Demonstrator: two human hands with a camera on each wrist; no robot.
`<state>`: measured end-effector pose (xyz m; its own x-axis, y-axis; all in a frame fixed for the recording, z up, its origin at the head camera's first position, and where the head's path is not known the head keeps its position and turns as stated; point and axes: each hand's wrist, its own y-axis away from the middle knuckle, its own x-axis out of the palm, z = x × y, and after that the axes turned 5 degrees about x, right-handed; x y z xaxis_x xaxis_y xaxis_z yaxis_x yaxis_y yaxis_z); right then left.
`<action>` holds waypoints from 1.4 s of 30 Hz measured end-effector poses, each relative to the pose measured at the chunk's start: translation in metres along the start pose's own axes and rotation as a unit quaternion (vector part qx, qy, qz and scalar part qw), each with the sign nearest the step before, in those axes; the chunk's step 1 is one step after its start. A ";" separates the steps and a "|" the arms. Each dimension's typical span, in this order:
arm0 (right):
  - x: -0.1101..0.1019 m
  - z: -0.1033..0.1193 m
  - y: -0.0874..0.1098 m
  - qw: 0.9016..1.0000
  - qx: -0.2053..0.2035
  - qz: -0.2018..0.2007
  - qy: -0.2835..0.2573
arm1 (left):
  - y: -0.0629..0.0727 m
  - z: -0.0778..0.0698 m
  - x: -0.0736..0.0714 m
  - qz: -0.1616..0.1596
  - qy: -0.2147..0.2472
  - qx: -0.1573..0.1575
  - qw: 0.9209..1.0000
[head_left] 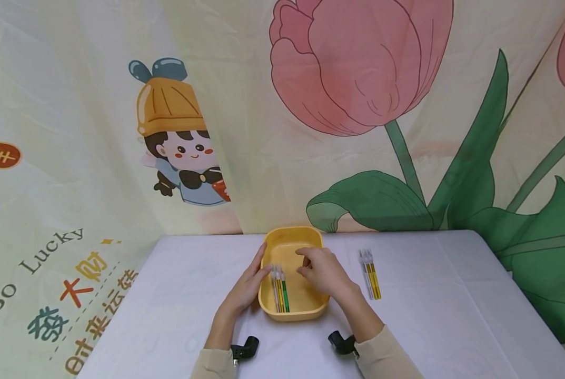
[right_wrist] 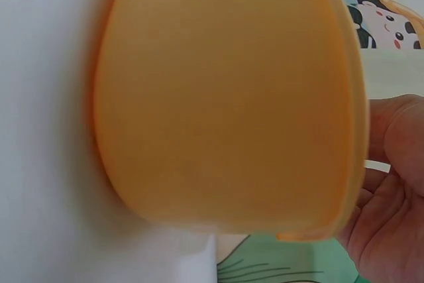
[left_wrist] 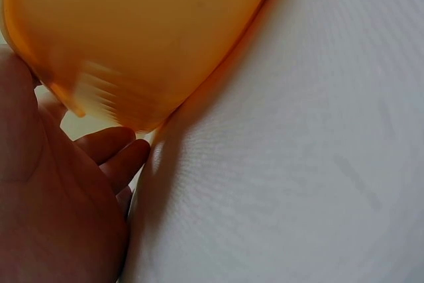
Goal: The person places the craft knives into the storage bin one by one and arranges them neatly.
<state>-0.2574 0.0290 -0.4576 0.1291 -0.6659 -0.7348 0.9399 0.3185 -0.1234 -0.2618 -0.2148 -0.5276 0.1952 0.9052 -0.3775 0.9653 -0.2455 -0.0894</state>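
A yellow tray was set on the white-covered bench, at the lower middle of the head view. Its left side was held by the left hand: the rim was clasped by that grip, with the thumb laid over it near the pens and the fingers placed along the outer wall, where they were also shown against the tray in the left wrist view. The right hand was held over the right part of the tray, its grip released, with the fingers loosely bent and a gap left between forefinger and thumb; in the right wrist view its fingertips were partly hidden by the tray's wall. Several slim pens, in silver, yellow and green, were laid side by side in the lower left part of the tray. A few other pens, silver and gold, were grouped on the bench to the right of the tray, well apart from it. Beige sleeves were seen at the bottom edge. The background was filled by a printed curtain, on which a large pink flower was shown at the upper right of centre and lettering at the lower left.
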 end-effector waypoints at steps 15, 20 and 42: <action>-0.023 -0.007 0.003 0.999 0.034 -0.038 -0.020 | -0.001 0.001 0.001 -0.004 -0.001 -0.003 1.000; -0.030 -0.013 0.002 0.997 0.040 -0.057 -0.022 | -0.001 -0.001 0.002 -0.009 0.000 -0.013 1.000; -0.053 -0.046 0.004 0.993 0.081 -0.072 -0.040 | -0.002 0.000 0.002 -0.008 0.001 -0.013 1.000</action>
<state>-0.2748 0.0968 -0.4496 0.0085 -0.7500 -0.6614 0.9881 0.1079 -0.1097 -0.2627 -0.2122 -0.5282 0.1800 0.9095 -0.3748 0.9724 -0.2221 -0.0719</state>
